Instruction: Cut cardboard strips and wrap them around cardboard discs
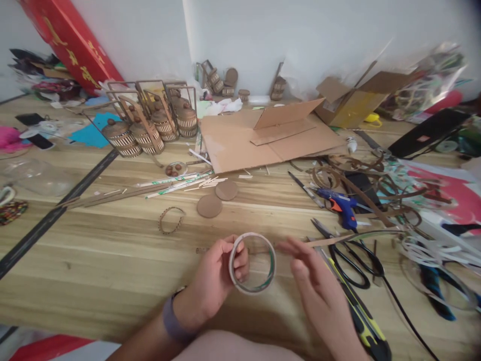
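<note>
My left hand (225, 265) grips the left side of a pale ring (252, 291), fingers through its opening, and holds it over the wooden table. The ring has some green on its inner face. To the right of the ring, apart from it, my right hand (313, 281) is raised with its fingers extended; nothing shows in it. Beyond my hands lie two brown discs (209, 206) and a thin patterned loop (171, 220). A brown strip (330, 240) runs rightward from behind my right fingertips.
Black scissors (351, 265), a yellow-black cutter (363, 316) and a blue glue gun (343, 208) lie at the right, near tangled brown strips. Small lidded baskets (120, 138) stand at the back left. Flat cardboard (233, 145) lies at the back middle.
</note>
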A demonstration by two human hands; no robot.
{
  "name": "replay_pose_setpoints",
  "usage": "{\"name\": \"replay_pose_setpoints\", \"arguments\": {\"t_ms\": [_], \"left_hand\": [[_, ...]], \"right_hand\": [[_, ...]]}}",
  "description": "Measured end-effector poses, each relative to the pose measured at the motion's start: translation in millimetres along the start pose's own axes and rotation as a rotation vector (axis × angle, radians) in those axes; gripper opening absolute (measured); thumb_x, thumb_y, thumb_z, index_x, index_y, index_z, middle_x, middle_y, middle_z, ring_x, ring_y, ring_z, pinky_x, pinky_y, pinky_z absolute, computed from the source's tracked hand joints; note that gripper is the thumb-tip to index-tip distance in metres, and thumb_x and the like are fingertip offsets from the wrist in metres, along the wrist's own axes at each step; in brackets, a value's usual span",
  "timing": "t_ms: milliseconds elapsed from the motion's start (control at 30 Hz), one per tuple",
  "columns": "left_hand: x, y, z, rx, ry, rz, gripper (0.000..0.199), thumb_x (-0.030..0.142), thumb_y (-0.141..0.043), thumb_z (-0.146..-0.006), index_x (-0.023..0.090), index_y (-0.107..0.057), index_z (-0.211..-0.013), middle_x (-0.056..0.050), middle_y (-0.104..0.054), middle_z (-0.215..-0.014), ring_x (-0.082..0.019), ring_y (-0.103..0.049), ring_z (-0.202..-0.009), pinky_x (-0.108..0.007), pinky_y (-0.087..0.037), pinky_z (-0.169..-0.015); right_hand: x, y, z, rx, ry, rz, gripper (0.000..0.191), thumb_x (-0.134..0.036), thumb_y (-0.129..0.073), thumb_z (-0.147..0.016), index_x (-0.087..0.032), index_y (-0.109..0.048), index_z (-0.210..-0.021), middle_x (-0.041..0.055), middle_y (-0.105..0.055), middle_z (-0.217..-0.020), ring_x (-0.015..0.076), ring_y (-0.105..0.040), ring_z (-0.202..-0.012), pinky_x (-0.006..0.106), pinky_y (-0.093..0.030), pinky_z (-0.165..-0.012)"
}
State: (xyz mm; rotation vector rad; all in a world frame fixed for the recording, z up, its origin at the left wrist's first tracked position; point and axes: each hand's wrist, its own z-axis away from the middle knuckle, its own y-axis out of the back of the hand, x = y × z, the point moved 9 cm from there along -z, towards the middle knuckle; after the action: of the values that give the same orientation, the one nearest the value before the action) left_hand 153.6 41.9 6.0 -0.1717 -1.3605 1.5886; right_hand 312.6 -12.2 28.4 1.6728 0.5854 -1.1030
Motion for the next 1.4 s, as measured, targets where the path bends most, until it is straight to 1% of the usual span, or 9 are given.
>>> {"name": "replay_pose_setpoints", "arguments": {"t_ms": [200, 467, 533, 600, 733, 900, 1200, 1300, 1400], "left_hand": [[4.3, -3.4, 4.7, -0.033, -0.106, -0.039, 0.017, 0.026, -0.057, -0.072, 0.017, -0.045, -0.064, 0.005, -0.036, -0.054, -0.009, -0.032, -0.05, -0.023, -0.026, -0.052], [6.3, -7.6, 9.8, -0.077, -0.156, -0.444, 0.048, 0.058, -0.053, -0.09, 0.02, -0.044, -0.062, 0.003, -0.044, -0.057, -0.012, -0.04, -0.057, -0.026, -0.033, -0.059], [8.7, -9.6, 12.5, -0.1, -0.152, -0.58, 0.05, 0.062, -0.054, -0.089, 0.018, -0.051, -0.065, 0.001, -0.051, -0.062, -0.012, -0.043, -0.06, -0.026, -0.034, -0.062], [10.1, -12.4, 15.1, -0.129, -0.14, -0.673, 0.049, 0.064, -0.061, -0.085, 0.017, -0.058, -0.072, -0.001, -0.056, -0.068, -0.012, -0.045, -0.064, -0.025, -0.035, -0.065], [11.0, -11.9, 15.6, -0.105, -0.158, -0.739, 0.044, 0.06, -0.065, -0.084, 0.016, -0.064, -0.087, -0.003, -0.062, -0.082, -0.013, -0.052, -0.072, -0.025, -0.04, -0.07], [9.7, -7.7, 11.5, -0.036, -0.245, -0.876, 0.031, 0.046, -0.058, -0.093, 0.017, -0.065, -0.097, -0.006, -0.067, -0.093, -0.018, -0.061, -0.086, -0.026, -0.045, -0.078], [35.2, -20.7, 28.8, 0.108, -0.509, -1.512, 0.02, 0.019, -0.053, -0.094, 0.02, -0.071, -0.088, -0.005, -0.069, -0.082, -0.018, -0.062, -0.078, -0.026, -0.041, -0.073], [46.5, -23.3, 36.6, 0.173, -0.64, -1.526, 0.017, 0.018, -0.055, -0.092, 0.021, -0.071, -0.097, -0.006, -0.071, -0.087, -0.019, -0.064, -0.082, -0.027, -0.043, -0.077], [47.8, -27.7, 38.9, 0.093, -0.709, -1.472, 0.025, 0.017, -0.056, -0.092, 0.024, -0.071, -0.111, -0.008, -0.072, -0.103, -0.021, -0.065, -0.095, -0.029, -0.045, -0.087]], "right_hand": [[4.2, -76.9, 16.2, -0.374, -0.439, -0.788, 0.046, -0.064, -0.058, -0.085, -0.021, -0.061, -0.071, -0.0002, -0.054, -0.059, 0.017, -0.054, -0.066, 0.03, -0.043, -0.066], [-12.4, -71.5, 9.9, -0.447, -0.346, -0.922, 0.046, -0.061, -0.06, -0.083, -0.021, -0.051, -0.063, -0.0068, -0.029, -0.054, 0.0112, -0.036, -0.052, 0.027, -0.033, -0.052], [-6.6, -68.3, 7.1, -0.425, -0.333, -0.856, 0.046, -0.062, -0.056, -0.085, -0.022, -0.049, -0.063, -0.0067, -0.03, -0.052, 0.0118, -0.036, -0.05, 0.027, -0.035, -0.05], [5.7, -51.1, 0.5, -0.253, -0.285, -0.646, 0.042, -0.061, -0.054, -0.086, -0.022, -0.057, -0.071, -0.0017, -0.048, -0.059, 0.0155, -0.048, -0.057, 0.03, -0.043, -0.055], [-14.0, -2.2, -0.9, 0.176, 0.112, -0.037, 0.028, -0.047, -0.056, -0.09, -0.023, -0.066, -0.1, 0.0076, -0.068, -0.099, 0.0224, -0.063, -0.095, 0.037, -0.051, -0.083], [-55.4, -33.4, 12.4, -0.079, 0.469, 0.093, 0.023, -0.034, -0.051, -0.097, -0.025, -0.065, -0.112, 0.0075, -0.072, -0.1, 0.0193, -0.069, -0.09, 0.03, -0.057, -0.074], [-61.2, -41.7, 19.7, -0.077, 0.574, 0.172, 0.026, -0.017, -0.048, -0.096, -0.023, -0.064, -0.115, 0.0072, -0.075, -0.102, 0.0178, -0.071, -0.091, 0.027, -0.058, -0.075], [-63.6, -40.0, 20.2, -0.072, 0.576, 0.177, 0.024, -0.017, -0.049, -0.095, -0.024, -0.064, -0.113, 0.004, -0.073, -0.087, 0.0162, -0.069, -0.076, 0.026, -0.056, -0.066], [-67.3, -40.5, 22.3, -0.083, 0.613, 0.175, 0.026, -0.016, -0.049, -0.094, -0.024, -0.064, -0.114, 0.0029, -0.071, -0.081, 0.0166, -0.067, -0.071, 0.026, -0.055, -0.062]]}}
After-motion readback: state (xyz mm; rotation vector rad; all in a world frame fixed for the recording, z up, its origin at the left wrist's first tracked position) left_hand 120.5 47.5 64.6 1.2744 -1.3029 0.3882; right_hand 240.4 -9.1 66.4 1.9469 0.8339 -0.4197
